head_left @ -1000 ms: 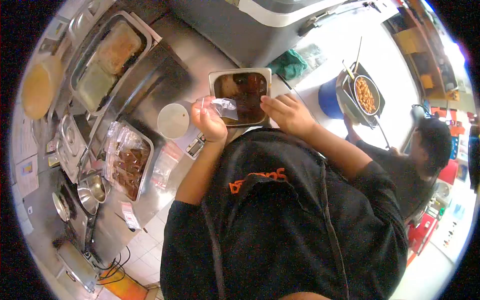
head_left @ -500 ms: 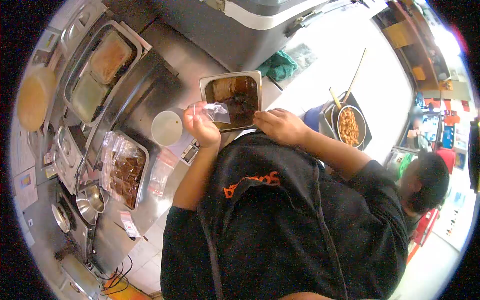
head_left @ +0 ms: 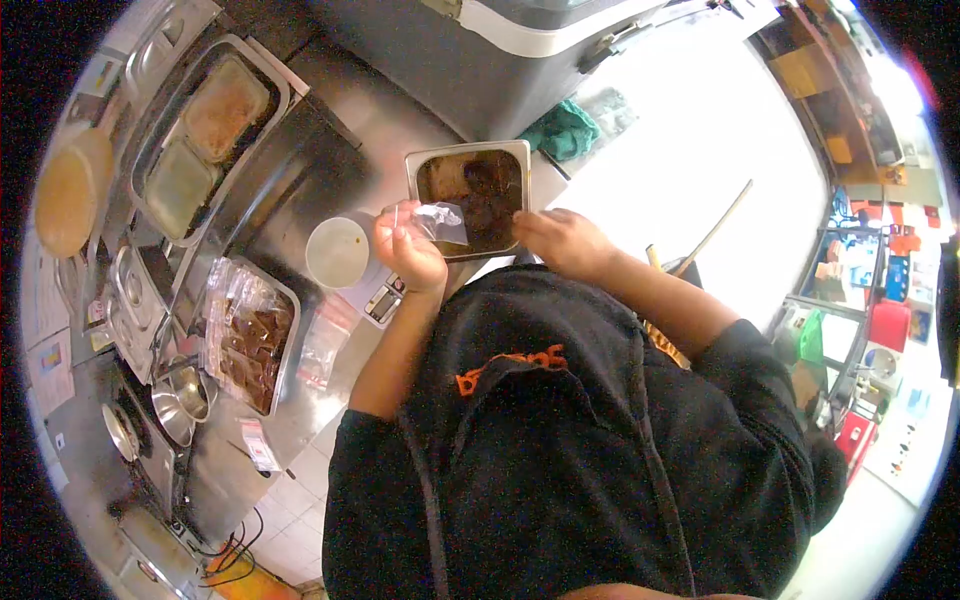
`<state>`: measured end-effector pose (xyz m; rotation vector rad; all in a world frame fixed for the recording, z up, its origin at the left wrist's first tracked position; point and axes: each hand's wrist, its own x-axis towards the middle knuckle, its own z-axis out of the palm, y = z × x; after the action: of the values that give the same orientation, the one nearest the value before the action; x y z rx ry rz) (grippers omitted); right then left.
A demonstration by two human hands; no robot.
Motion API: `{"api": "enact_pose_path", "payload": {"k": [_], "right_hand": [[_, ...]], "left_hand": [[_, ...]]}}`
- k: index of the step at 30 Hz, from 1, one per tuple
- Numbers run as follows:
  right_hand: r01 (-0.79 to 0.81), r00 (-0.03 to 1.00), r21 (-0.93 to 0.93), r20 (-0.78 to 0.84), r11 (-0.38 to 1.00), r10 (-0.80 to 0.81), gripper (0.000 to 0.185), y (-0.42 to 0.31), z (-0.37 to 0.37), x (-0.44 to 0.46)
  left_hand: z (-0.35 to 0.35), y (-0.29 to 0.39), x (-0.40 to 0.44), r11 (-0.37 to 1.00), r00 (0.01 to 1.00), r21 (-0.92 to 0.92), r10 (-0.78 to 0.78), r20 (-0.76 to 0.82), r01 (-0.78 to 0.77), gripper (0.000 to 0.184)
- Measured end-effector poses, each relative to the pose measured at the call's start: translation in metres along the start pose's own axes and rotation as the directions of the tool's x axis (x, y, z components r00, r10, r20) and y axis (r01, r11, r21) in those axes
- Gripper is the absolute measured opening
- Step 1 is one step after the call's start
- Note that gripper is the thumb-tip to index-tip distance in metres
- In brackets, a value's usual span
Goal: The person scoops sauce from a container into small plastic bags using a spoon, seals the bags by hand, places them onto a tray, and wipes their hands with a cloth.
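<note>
My left hand (head_left: 410, 250) pinches a small clear plastic bag (head_left: 441, 222) and holds it above the near left part of a rectangular metal pan (head_left: 468, 149). A dark brown, saucy food (head_left: 485, 205) lies in the pan. My right hand (head_left: 568, 242) is at the pan's right rim with its fingers bent over the edge. Left of the pan, near my left hand, is a white round tub (head_left: 337, 253). Beside it sits a small scale (head_left: 384, 298), partly hidden by my left forearm.
A tray of bagged brown portions (head_left: 250, 340) lies to the left, with empty plastic bags (head_left: 325, 345) beside it. Farther left are filled food containers (head_left: 225, 105) and steel bowls (head_left: 183, 400). A green cloth (head_left: 562, 130) lies behind the pan. A long stick (head_left: 715, 228) shows beyond my right arm.
The pot of brown pieces at the right has shifted closer and is now mostly hidden behind my arm and body. The other person's head has left view. Both my hands stay nearly in place.
</note>
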<state>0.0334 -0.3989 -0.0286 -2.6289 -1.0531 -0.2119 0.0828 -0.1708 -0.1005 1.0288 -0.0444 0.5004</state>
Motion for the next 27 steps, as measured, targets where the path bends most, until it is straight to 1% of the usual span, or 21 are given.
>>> {"api": "enact_pose_path", "payload": {"k": [2,3,6,7,10,11,14,17,20,23,26,27], "right_hand": [[0.069,0.994,0.032,0.077,0.997,-0.071,0.024,-0.008,0.004,-0.013],[0.104,0.995,0.038,-0.005,0.994,-0.104,0.022,-0.010,-0.001,-0.012],[-0.028,0.993,-0.029,-0.120,0.999,0.024,0.021,-0.008,-0.013,0.001],[-0.115,0.990,-0.073,-0.091,0.991,0.108,0.031,-0.005,-0.010,0.007],[-0.138,0.976,-0.003,0.169,0.990,0.136,0.031,-0.019,0.002,0.003],[-0.080,0.979,-0.002,0.188,0.997,0.079,0.030,-0.021,0.000,0.001],[-0.040,0.997,0.028,0.070,0.999,0.038,0.029,-0.015,-0.009,0.004],[-0.110,0.994,-0.078,-0.001,0.991,0.110,0.027,-0.015,-0.023,0.025],[0.012,0.987,-0.181,0.162,0.983,0.018,0.026,-0.020,-0.002,0.018],[-0.040,0.966,-0.032,0.254,0.999,0.046,0.025,-0.029,-0.013,0.026],[0.026,0.999,-0.161,0.037,0.987,-0.020,0.025,-0.027,-0.019,0.039],[0.019,0.990,-0.178,0.137,0.984,0.006,0.025,-0.029,-0.018,0.043]], "left_hand": [[-0.001,0.001,-0.004,1.000,1.000,-0.011,0.012,0.001,-0.012,0.039],[0.000,0.000,-0.005,1.000,1.000,-0.016,0.017,-0.006,-0.017,0.038],[-0.001,-0.003,-0.004,0.999,0.999,-0.030,0.036,-0.004,-0.037,0.039],[-0.001,-0.003,-0.003,0.999,0.999,-0.028,0.034,-0.005,-0.034,0.039],[0.000,-0.004,-0.001,0.999,1.000,-0.028,0.025,-0.016,-0.026,0.039],[0.000,-0.005,0.000,0.999,0.999,-0.033,0.022,-0.028,-0.023,0.039],[-0.001,-0.006,0.001,1.000,0.999,-0.028,0.007,-0.043,-0.008,0.040],[0.001,0.000,0.001,1.000,0.999,0.007,0.012,-0.032,-0.012,0.041],[-0.002,-0.003,0.003,0.999,0.999,0.027,0.025,-0.030,-0.024,0.042],[-0.004,-0.006,0.005,0.999,0.998,0.024,0.043,-0.038,-0.042,0.041],[-0.003,-0.002,0.003,0.999,0.999,0.026,0.038,-0.030,-0.037,0.039],[-0.004,-0.001,0.002,0.999,0.999,0.030,0.033,-0.023,-0.032,0.038]]}}
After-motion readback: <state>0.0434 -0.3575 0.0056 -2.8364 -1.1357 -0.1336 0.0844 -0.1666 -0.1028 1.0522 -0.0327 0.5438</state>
